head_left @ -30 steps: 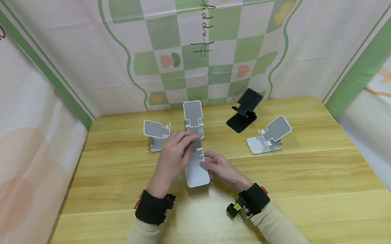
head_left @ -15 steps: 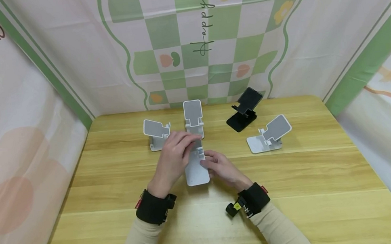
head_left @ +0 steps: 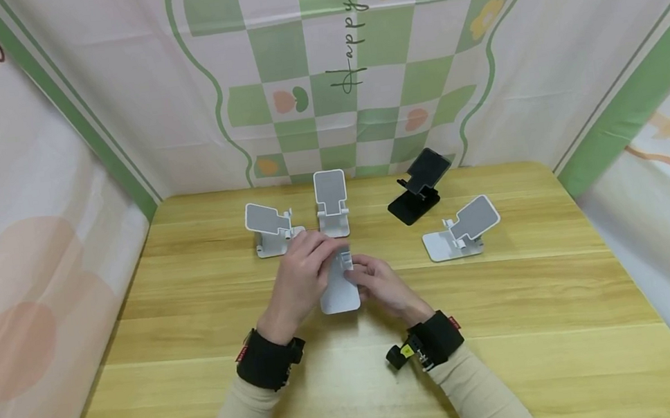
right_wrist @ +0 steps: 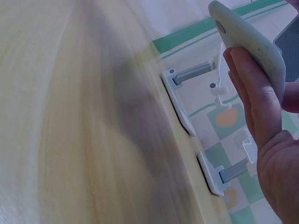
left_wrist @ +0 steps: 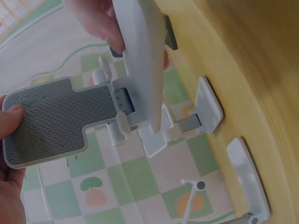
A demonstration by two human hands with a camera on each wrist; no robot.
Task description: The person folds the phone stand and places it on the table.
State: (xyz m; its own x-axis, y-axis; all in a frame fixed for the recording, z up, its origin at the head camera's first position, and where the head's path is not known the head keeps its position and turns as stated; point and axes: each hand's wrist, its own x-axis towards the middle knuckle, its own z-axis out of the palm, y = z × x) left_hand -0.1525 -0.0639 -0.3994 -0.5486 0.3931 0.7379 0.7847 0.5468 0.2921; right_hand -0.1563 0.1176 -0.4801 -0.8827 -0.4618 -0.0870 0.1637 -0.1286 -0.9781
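Observation:
A white phone stand is held up above the table between both hands. My left hand pinches the far end of its upper plate, and in the left wrist view that plate's grey pad is folded out from the hinge. My right hand grips the flat base by its right edge. In the right wrist view the fingers lie along the underside of the base, thumb on the other side. From the head view, the left hand hides most of the upper plate.
Two white phone stands, one at the left and one in the middle, stand just beyond the hands. A black stand and another white stand are on the right. Patterned cloth hangs behind the wooden table.
My left hand has shifted slightly right and toward me. The held stand's near edge has risen a little in view, and its base looks shorter. Stands on the table have not moved.

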